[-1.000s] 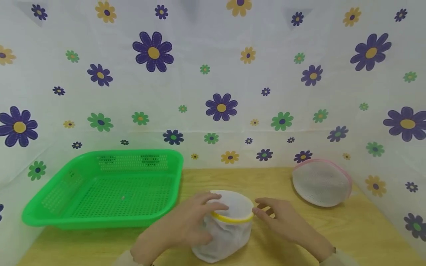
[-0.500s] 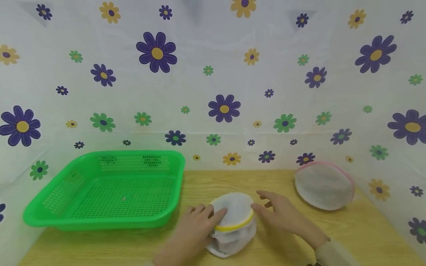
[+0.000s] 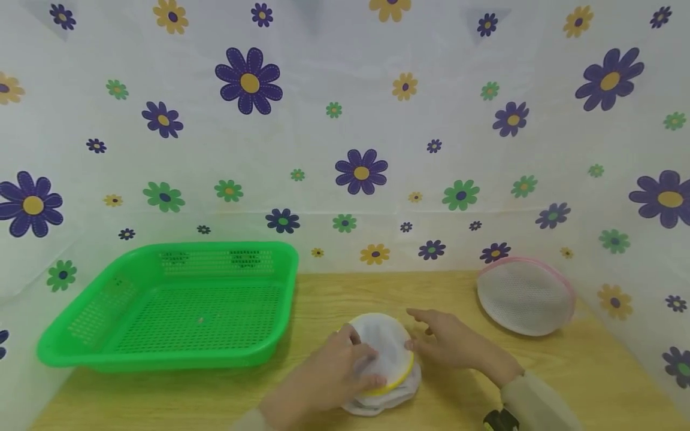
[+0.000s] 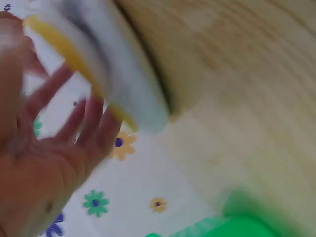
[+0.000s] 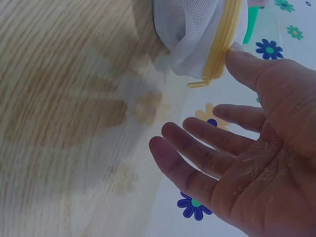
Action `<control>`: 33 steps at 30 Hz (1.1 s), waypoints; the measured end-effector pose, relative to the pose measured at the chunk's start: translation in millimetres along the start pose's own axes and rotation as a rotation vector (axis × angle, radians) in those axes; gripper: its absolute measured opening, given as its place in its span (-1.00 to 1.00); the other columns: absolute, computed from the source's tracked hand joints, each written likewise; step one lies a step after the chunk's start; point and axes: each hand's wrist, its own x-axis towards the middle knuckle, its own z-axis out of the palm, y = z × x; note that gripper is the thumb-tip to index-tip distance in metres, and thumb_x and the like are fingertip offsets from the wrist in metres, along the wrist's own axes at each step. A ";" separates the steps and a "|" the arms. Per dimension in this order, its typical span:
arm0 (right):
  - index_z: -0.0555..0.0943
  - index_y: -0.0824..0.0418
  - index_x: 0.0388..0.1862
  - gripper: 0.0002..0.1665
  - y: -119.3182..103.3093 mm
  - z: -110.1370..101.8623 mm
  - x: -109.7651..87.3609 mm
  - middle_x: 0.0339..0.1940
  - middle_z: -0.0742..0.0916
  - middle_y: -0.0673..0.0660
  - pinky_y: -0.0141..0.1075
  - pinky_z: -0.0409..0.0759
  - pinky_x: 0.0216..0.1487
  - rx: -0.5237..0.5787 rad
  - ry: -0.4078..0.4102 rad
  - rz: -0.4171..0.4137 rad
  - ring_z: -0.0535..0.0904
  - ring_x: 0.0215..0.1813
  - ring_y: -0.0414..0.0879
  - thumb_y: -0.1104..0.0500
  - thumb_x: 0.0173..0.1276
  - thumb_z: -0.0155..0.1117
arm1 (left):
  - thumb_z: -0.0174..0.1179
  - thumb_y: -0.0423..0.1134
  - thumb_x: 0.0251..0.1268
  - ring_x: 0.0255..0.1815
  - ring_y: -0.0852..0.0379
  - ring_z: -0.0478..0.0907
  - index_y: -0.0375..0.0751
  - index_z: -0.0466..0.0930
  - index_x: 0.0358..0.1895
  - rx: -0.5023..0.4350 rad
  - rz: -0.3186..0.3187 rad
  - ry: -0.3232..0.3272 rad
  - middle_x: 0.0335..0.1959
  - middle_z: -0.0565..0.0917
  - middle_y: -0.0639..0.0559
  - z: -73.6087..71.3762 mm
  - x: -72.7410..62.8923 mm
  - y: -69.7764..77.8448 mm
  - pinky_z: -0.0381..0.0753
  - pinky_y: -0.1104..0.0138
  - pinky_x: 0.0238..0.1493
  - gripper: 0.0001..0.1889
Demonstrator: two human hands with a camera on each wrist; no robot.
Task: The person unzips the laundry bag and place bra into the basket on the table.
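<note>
A white mesh laundry bag (image 3: 384, 342) with a yellow zipper (image 5: 223, 39) stands squashed low on the table, its round top facing up. My left hand (image 3: 342, 374) lies over the bag's left side, fingers spread. In the left wrist view, the fingertips of the left hand (image 4: 54, 153) meet the yellow edge of the bag (image 4: 123, 64). At the bag's right, my right hand (image 3: 450, 341) is spread, and its thumb touches the zipper edge. The other fingers of the right hand (image 5: 256, 153) extend loosely away from the bag. A zipper pull (image 5: 198, 84) hangs at the bag's edge.
A green perforated plastic basket (image 3: 167, 360) sits on the left of the wooden table (image 3: 431, 287). Toward the back right, a second white mesh bag with a pink edge (image 3: 525, 298) leans near the flower-printed sheet (image 3: 302, 137) behind the table.
The yellow-zippered bag has been pressed down lower and its round top now faces more upward. My left hand has shifted right onto the top; the right hand stays beside it.
</note>
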 end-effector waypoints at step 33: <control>0.50 0.33 0.40 -0.51 16.4 11.1 25.2 0.38 0.60 0.36 0.19 0.49 0.38 0.225 -0.049 -0.018 0.56 0.38 0.28 0.17 0.62 -0.03 | 0.58 0.19 -0.14 0.44 -0.30 0.41 0.13 0.17 0.61 -0.116 -0.059 -0.104 0.54 0.30 -0.24 -7.8 9.5 -6.5 0.51 -0.15 0.35 0.15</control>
